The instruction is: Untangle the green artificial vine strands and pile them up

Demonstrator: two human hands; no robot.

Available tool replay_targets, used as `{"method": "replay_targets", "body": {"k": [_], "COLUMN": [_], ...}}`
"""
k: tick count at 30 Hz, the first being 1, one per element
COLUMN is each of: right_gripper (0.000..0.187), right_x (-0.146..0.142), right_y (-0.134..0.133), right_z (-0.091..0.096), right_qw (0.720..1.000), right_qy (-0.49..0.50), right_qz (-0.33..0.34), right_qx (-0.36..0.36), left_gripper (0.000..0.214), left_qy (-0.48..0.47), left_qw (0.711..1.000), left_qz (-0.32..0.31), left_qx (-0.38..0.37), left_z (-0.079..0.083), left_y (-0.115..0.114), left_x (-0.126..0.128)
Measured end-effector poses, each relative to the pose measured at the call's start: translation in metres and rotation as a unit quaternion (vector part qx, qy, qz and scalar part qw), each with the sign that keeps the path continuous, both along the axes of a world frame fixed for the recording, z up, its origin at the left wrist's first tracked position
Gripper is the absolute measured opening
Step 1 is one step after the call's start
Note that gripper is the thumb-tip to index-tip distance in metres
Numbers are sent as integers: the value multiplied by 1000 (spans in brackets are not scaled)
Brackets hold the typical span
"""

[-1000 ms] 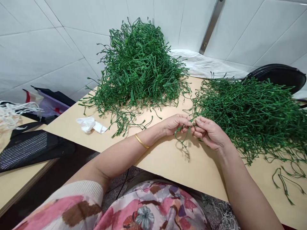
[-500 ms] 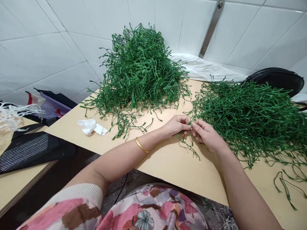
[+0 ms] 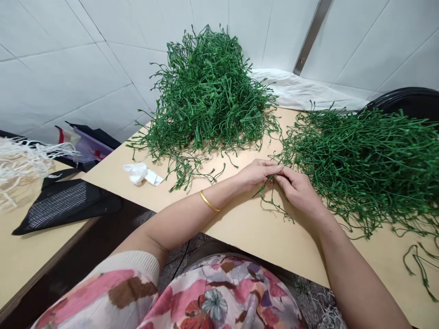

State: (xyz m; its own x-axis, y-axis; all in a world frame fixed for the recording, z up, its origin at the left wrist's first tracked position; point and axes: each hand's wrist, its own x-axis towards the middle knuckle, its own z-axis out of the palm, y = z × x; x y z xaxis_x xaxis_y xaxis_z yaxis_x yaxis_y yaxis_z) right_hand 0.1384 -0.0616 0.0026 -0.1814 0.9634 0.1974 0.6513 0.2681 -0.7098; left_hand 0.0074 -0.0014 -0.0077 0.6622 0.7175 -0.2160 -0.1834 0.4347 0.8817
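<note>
My left hand (image 3: 259, 174) and my right hand (image 3: 295, 186) meet over the table, fingertips touching. Both are closed on thin green cords (image 3: 273, 202), whose knotted-looking ends hang below the fingers onto the tabletop. The exact grip between the fingertips is hidden. Just right of my right hand spreads a wide heap of similar green cords (image 3: 373, 169). Behind my left hand rises a taller pile of green cords (image 3: 212, 98), with a few loose strands at its front.
A crumpled white tissue (image 3: 142, 174) lies on the tan table (image 3: 236, 224). To the left, a second table holds white cords (image 3: 27, 162) and a black mesh item (image 3: 56, 205). A black round-edged object (image 3: 408, 101) and white cloth (image 3: 302, 89) sit by the tiled wall.
The fingers of both hands have drawn closer together around the green cords, my right fingers now more over them. The whole view has shifted slightly, with the scene moving right and up.
</note>
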Motion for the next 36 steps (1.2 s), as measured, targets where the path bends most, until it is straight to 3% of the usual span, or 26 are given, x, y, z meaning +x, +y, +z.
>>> {"method": "replay_targets", "body": {"k": [5,8,12,15,18,21,23,25,31,33,36], "right_gripper": [20,19,17,23,24,20,22,26,29,27,25], "right_x": [-2,-3,-9,-15,-15,-3,7,13,8,6,10], "right_y": [1,3,1,-8,-14,-9,-3,2,2,-2,-5], "right_z": [-3,-8,-7,2,12,14,12,9,4,5,10], "right_qw": [999,993,983,997,988,971,934,907,926,941,955], "right_qy": [-42,-97,-147,-44,68,235,356,414,367,319,156], "right_qz": [-31,-50,-46,44,131,40,-30,-72,-79,-110,-208], "right_qx": [8,43,99,45,-35,-17,-12,-24,-31,15,143], "left_gripper": [15,16,19,24,27,20,17,16,16,14,7], "left_qy": [-50,-76,-103,-107,-113,-133,-140,-139,-125,-105,-94], "left_qw": [991,979,968,961,959,968,972,975,981,985,990], "left_qz": [80,111,138,135,118,79,56,40,6,6,20], "left_qx": [-91,-156,-183,-218,-234,-198,-180,-171,-145,-134,-100], "left_z": [1,-2,-4,-1,1,-1,-4,-6,-9,-9,-9], "left_y": [1,3,6,14,21,21,20,18,18,17,14], "left_x": [2,4,5,1,-4,-5,-5,-6,-8,-7,-6]}}
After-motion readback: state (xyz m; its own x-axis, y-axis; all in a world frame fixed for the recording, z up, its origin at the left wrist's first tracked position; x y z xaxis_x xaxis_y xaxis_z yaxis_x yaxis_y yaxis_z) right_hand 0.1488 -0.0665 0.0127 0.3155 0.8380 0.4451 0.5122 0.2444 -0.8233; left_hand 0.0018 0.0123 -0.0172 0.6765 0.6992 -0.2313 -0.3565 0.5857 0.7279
